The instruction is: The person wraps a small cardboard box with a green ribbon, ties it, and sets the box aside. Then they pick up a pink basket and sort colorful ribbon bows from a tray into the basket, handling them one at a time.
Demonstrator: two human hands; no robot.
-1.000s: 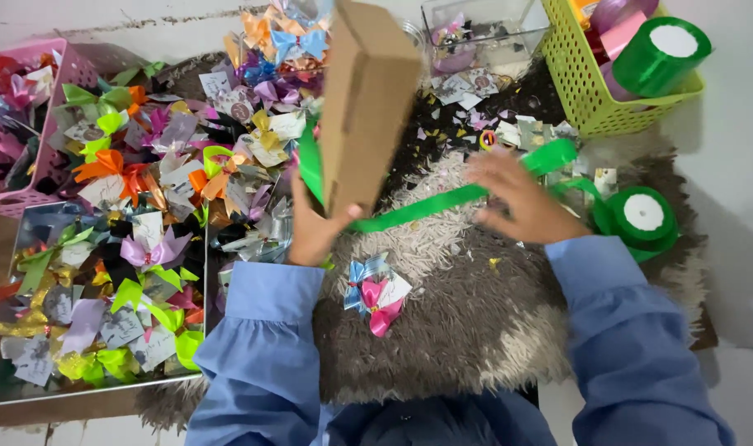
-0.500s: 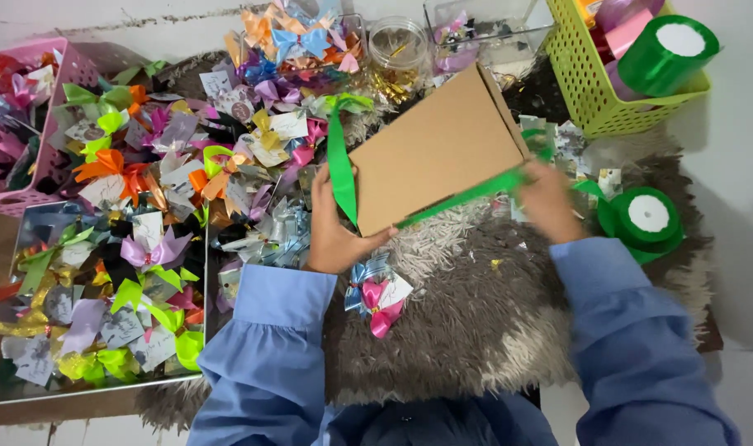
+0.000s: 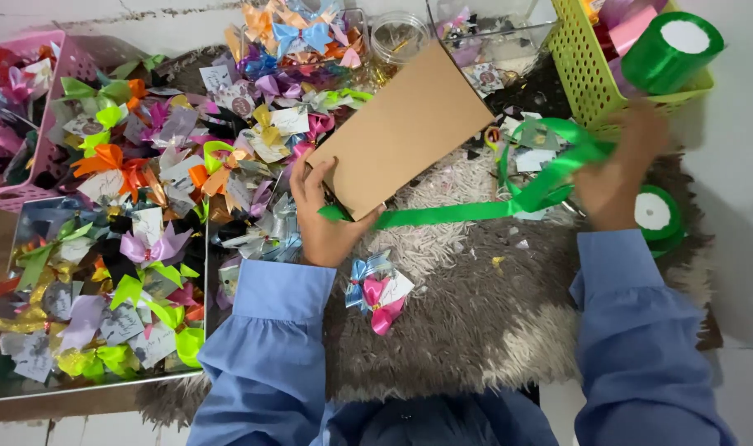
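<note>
- Left hand (image 3: 323, 223) holds a tan card (image 3: 401, 132) at centre, green ribbon (image 3: 475, 211) pinned beneath.
- Right hand (image 3: 616, 177), blurred, pinches the ribbon's far end beside a yellow basket (image 3: 587, 78).
- Bows (image 3: 145, 190) and white tags crowd the shaggy rug (image 3: 475, 314).

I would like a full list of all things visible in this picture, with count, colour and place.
cardboard sheet: one, brown, centre, tilted, held at its lower edge
green ribbon: one strand, bright green, stretched between both hands
ribbon rolls: two, green; one in the basket, one on the rug at right
green basket: one, yellow-green, top right
pink basket: one, top left
ribbon bows: many, mixed colours, heaped at left
small bow: one, pink and blue, near the left sleeve
shaggy rug: one, grey-brown, centre
glass jar: one, clear, top centre
left hand: grips cardboard sheet
right hand: pulls green ribbon
</note>
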